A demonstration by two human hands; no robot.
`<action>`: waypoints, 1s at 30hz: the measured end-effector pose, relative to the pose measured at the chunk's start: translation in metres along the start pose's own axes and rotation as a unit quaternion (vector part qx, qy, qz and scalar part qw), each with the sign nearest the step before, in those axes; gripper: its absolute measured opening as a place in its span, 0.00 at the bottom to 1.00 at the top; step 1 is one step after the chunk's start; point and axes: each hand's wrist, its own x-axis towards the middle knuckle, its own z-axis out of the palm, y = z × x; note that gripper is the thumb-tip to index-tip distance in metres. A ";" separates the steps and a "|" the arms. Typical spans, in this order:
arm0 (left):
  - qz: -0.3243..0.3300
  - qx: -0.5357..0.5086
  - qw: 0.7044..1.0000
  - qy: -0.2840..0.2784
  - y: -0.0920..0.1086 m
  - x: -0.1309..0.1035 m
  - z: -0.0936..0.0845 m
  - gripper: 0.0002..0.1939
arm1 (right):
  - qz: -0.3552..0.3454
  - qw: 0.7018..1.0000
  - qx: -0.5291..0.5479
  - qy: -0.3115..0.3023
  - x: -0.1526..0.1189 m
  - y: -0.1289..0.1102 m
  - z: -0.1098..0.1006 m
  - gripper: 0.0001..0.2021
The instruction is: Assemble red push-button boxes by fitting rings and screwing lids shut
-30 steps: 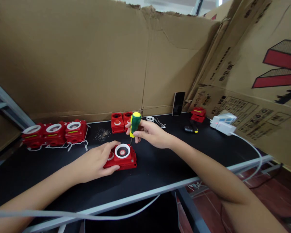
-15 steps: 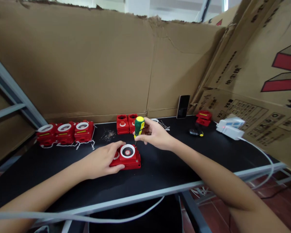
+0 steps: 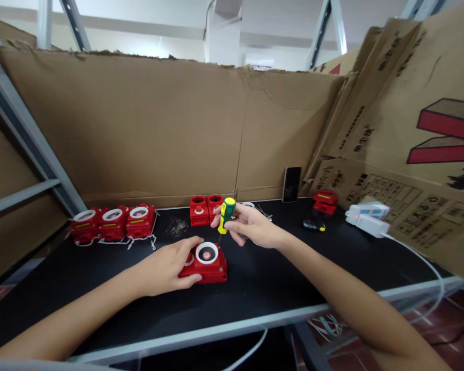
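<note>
My left hand (image 3: 170, 267) is closed around the left end of a red box-shaped device (image 3: 209, 274), thumb in front and fingers behind, pressing it to the black tabletop. A white ring with a dark round centre sits on the device's top. In my right hand (image 3: 251, 224) is a screwdriver (image 3: 227, 215) with a green and yellow handle, gripped between thumb and fingers. It leans slightly, its shaft pointing down at the back right corner of the device. Whether the tip touches a screw is too small to tell.
Three red devices with white rings (image 3: 112, 222) and white cords stand at the back left. Two red boxes (image 3: 199, 211) are behind my hands. A phone (image 3: 292, 184) leans on the cardboard wall (image 3: 158, 129). Further right are a black tool (image 3: 313, 222), red parts (image 3: 325, 201) and a white power adapter (image 3: 367, 219).
The view has tilted up, so the scene sits lower in the picture. The screwdriver handle has tipped to the right, and my right hand's fingers have loosened and spread somewhat around it.
</note>
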 end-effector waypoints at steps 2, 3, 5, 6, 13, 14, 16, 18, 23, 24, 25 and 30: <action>0.001 0.000 1.000 0.002 -0.002 -0.001 0.001 0.37 | -0.004 1.000 0.011 -0.026 -0.001 0.001 -0.004 0.21; 0.001 0.002 1.000 0.001 -0.002 -0.001 0.001 0.37 | -0.002 0.999 0.015 -0.032 0.000 0.002 -0.005 0.21; 0.000 0.005 1.000 -0.001 -0.003 -0.001 0.001 0.37 | 0.008 1.000 0.013 -0.025 0.001 0.005 -0.005 0.20; 0.001 0.007 1.000 0.000 -0.004 -0.001 0.001 0.37 | 0.018 1.000 0.008 -0.010 0.002 0.006 -0.004 0.20; 0.024 -0.005 1.000 -0.002 -0.002 0.001 0.003 0.38 | 0.026 0.988 -0.040 0.147 0.010 0.017 0.008 0.33; 0.026 -0.007 1.000 -0.002 -0.001 0.001 0.003 0.38 | 0.025 0.988 -0.042 0.147 0.010 0.017 0.008 0.32; 0.026 -0.010 1.000 -0.002 0.001 0.001 0.002 0.38 | 0.036 0.991 -0.039 0.119 0.007 0.013 0.007 0.28; 0.021 -0.013 1.000 -0.006 0.004 0.002 0.002 0.38 | 0.049 0.996 -0.031 0.060 0.002 0.006 0.002 0.24; 0.011 -0.013 1.000 -0.015 0.006 0.004 0.003 0.39 | 0.049 0.998 -0.009 -0.033 -0.003 -0.002 -0.009 0.19; 0.013 -0.014 1.000 -0.012 0.006 0.004 0.003 0.38 | 0.053 0.998 -0.012 -0.016 -0.002 0.000 -0.008 0.19; 0.015 -0.015 1.000 -0.010 0.006 0.004 0.003 0.38 | 0.057 0.998 -0.019 0.010 -0.001 0.004 -0.006 0.22; 0.019 -0.012 1.000 -0.013 0.004 0.003 0.003 0.38 | 0.058 0.986 -0.077 0.132 0.006 0.019 0.006 0.32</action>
